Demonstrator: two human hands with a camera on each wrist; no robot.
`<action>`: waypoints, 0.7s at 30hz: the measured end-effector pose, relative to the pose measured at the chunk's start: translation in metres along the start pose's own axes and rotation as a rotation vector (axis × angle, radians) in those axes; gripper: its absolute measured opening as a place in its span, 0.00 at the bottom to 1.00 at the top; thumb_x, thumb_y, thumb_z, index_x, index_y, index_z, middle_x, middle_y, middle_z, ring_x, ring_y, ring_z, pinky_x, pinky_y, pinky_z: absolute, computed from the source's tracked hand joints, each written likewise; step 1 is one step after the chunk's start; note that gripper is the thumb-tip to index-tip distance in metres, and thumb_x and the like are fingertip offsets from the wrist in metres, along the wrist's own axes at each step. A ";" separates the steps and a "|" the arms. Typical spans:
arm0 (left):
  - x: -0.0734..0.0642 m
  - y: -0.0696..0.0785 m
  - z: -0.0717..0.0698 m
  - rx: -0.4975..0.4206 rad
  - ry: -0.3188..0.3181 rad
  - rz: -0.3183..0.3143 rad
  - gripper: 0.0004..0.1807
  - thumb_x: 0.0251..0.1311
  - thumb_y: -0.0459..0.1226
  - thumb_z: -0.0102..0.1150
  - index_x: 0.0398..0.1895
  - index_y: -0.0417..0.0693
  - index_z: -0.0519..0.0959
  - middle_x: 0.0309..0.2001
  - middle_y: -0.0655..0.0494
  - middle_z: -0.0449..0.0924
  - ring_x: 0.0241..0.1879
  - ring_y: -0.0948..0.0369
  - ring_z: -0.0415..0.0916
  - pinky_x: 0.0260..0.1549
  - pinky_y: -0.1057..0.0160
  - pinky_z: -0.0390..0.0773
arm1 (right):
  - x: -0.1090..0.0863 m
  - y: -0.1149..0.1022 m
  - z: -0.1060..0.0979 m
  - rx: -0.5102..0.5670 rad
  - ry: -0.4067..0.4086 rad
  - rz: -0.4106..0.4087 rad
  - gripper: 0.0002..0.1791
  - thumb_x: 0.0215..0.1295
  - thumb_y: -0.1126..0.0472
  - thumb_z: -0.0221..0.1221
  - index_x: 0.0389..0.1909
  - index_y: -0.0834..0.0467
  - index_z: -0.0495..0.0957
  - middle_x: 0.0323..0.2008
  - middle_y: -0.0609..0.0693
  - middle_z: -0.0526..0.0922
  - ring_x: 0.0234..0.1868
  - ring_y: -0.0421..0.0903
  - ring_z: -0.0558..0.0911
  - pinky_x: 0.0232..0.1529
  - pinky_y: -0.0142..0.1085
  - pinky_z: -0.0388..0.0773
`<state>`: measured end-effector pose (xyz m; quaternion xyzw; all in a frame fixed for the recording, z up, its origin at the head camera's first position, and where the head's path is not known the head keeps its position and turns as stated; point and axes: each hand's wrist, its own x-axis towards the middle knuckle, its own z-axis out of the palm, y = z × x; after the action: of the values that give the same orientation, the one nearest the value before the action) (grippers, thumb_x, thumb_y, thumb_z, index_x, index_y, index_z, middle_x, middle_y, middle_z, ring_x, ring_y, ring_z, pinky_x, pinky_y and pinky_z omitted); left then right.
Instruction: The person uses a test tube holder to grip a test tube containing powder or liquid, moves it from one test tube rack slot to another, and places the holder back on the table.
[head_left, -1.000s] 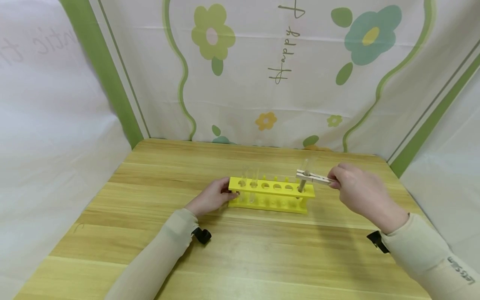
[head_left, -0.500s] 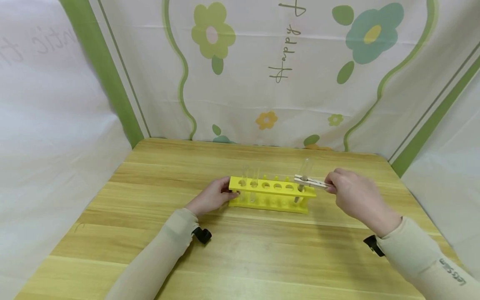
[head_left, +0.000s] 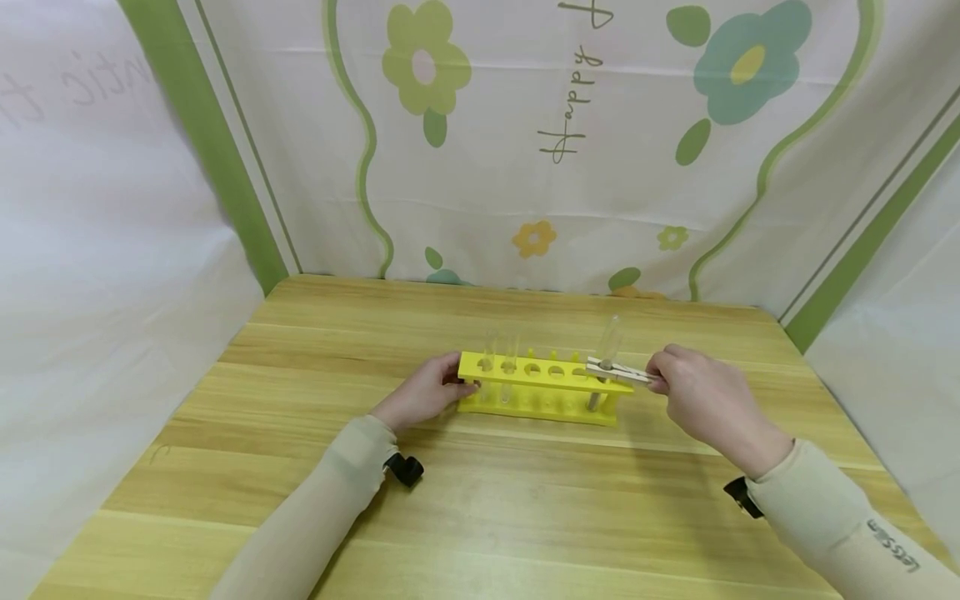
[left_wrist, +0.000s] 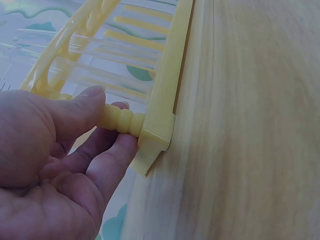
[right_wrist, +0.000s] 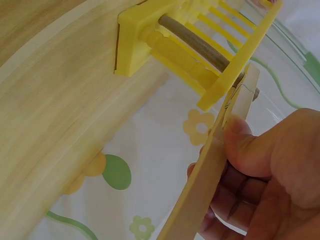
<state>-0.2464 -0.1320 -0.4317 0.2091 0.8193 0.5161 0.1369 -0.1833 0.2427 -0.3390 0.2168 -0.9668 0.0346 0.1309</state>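
Observation:
My left hand pinches the left end post of a yellow test tube rack. In the left wrist view, thumb and fingers close round the ridged post. My right hand grips a wooden test tube holder, whose clamp end sits round a glass test tube just above the rack's top plate. That tube passes through the rightmost hole; its lower part is filled with something grey-brown and reaches the rack's base in the right wrist view. Two clear test tubes stand in the left-end holes.
The rack stands on a wood-grain table. Between the two groups of tubes, several holes hold nothing. Upright drying pegs line the rack's back. A white flower-printed curtain hangs behind the table, with white sheets at both sides.
My right hand has moved down and slightly left, lowering the held test tube deeper into the rightmost hole. My left hand stays on the rack's end post.

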 end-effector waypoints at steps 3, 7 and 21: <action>0.000 0.001 0.000 0.002 0.001 0.002 0.15 0.69 0.34 0.58 0.57 0.55 0.76 0.50 0.57 0.80 0.49 0.60 0.77 0.46 0.59 0.78 | 0.000 0.000 0.001 0.001 0.004 -0.001 0.05 0.58 0.68 0.69 0.32 0.59 0.82 0.29 0.48 0.78 0.24 0.45 0.77 0.19 0.41 0.74; 0.001 0.000 0.000 0.009 0.003 0.002 0.15 0.69 0.35 0.58 0.57 0.56 0.76 0.51 0.58 0.80 0.50 0.60 0.77 0.47 0.59 0.78 | 0.000 0.000 0.002 -0.006 0.007 -0.001 0.05 0.58 0.68 0.69 0.32 0.60 0.82 0.29 0.48 0.79 0.25 0.46 0.78 0.20 0.42 0.75; 0.000 0.001 0.000 0.008 0.001 -0.004 0.16 0.69 0.35 0.59 0.57 0.57 0.76 0.51 0.58 0.80 0.50 0.61 0.77 0.48 0.59 0.78 | 0.000 0.001 0.003 -0.014 0.019 0.003 0.03 0.59 0.69 0.68 0.31 0.61 0.82 0.29 0.50 0.80 0.26 0.47 0.79 0.20 0.43 0.76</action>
<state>-0.2465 -0.1318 -0.4306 0.2076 0.8219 0.5125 0.1369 -0.1843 0.2436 -0.3420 0.2143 -0.9660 0.0303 0.1412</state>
